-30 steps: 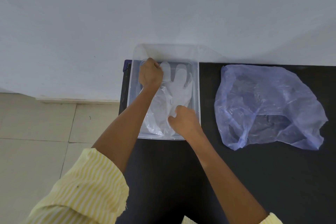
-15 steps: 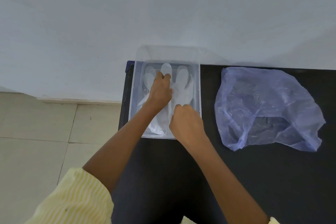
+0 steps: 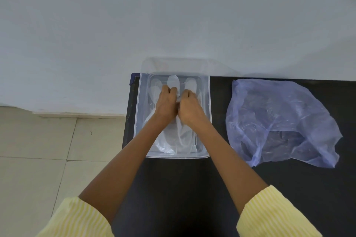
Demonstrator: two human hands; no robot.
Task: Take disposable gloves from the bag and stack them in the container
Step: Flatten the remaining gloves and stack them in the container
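A clear plastic container (image 3: 210, 121) sits at the far left corner of the black table (image 3: 192, 188). Translucent white disposable gloves (image 3: 173, 137) lie flat inside it, fingertips pointing to the far wall. My left hand (image 3: 165, 104) and my right hand (image 3: 191, 110) are side by side on the top glove's palm area. Their fingers are curled down, and a fold of glove is pinched between them. A crumpled pale blue plastic bag (image 3: 279, 117) lies on the table to the container's right, its opening facing me; what it holds is unclear.
A white wall (image 3: 173, 15) rises directly behind the table. The table's left edge runs beside the container, with a tiled floor (image 3: 38, 150) below. Bare black tabletop lies in front of the container and the bag.
My left hand slid back from the glove fingertips toward the palm area. My right hand moved forward from the cuff end, so both hands now meet in the middle of the glove.
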